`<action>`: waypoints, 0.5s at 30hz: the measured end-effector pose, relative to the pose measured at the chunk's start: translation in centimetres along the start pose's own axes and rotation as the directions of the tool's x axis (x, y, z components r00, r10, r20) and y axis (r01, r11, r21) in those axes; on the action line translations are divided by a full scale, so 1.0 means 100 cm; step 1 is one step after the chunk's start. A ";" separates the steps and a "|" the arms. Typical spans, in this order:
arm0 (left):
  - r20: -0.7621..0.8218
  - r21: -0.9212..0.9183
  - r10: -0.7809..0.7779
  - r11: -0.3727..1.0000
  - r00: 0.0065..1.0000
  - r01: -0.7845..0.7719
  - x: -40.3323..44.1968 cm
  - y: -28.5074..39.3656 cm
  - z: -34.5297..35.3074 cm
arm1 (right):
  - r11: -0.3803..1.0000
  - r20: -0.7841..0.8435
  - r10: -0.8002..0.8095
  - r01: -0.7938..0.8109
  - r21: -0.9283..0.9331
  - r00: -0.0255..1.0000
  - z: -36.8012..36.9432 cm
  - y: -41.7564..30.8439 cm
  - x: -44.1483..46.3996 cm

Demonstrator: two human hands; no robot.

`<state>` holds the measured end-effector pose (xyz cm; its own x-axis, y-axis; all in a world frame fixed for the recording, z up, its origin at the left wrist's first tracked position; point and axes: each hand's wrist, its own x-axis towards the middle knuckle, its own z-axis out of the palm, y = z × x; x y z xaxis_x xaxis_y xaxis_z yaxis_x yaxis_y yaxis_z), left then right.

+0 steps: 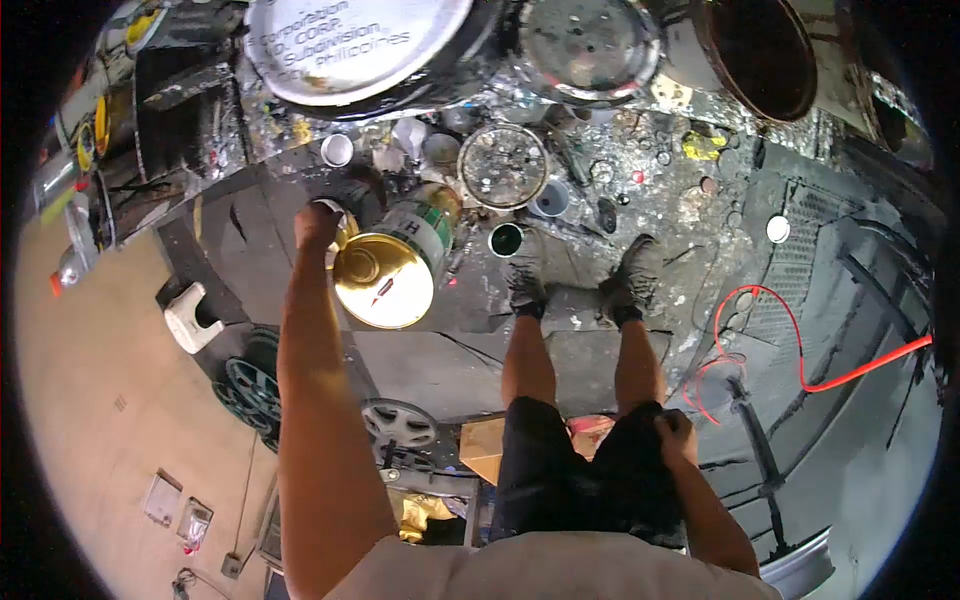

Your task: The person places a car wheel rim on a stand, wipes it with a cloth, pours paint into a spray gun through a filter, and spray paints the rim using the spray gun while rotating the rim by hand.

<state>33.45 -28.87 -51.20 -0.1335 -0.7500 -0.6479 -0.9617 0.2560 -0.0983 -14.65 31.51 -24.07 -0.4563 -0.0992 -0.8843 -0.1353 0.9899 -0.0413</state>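
My left hand is closed at the rim of a small white-edged container with a golden side; its exact kind is unclear. Right beside it, a large metal can is tilted, its shiny gold end towards me and a green and white label along its side. Close to my shoe stands a white cup with dark green paint inside. On the dark shorts over my thigh rests my right hand, apparently holding nothing, its fingers partly hidden.
Large drums line the far side. A paint-spattered round lid and several cups stand before them. A red hose curls at the right. Wheel covers and a cardboard box lie nearer me, with a white stool at left.
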 end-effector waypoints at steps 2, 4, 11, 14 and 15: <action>-0.155 -0.037 0.026 0.999 0.988 -0.032 -0.010 0.008 -0.011 | 0.999 0.005 0.006 -0.006 0.044 1.000 0.006 0.009 0.004; -0.183 -0.022 0.027 0.999 0.983 -0.031 -0.011 0.012 -0.022 | 0.996 0.004 0.022 -0.022 0.082 1.000 0.012 0.013 0.009; -0.107 0.199 0.004 0.980 0.994 0.018 0.007 -0.004 -0.001 | 0.997 -0.037 0.060 -0.058 0.046 0.998 0.014 0.003 0.008; -0.136 0.179 0.086 0.982 0.987 -0.061 -0.026 0.013 -0.049 | 0.998 -0.025 0.011 -0.010 0.060 1.000 0.016 0.011 0.005; -0.249 0.070 0.017 0.998 0.968 0.001 -0.029 0.008 -0.055 | 0.998 -0.037 -0.024 0.026 0.059 0.999 0.018 0.017 0.008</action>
<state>31.71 -29.84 -45.19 -0.2050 -0.8737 -0.4411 -0.9427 0.2974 -0.1509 -13.68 33.27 -25.65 -0.4847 -0.1268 -0.8654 -0.0953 0.9912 -0.0918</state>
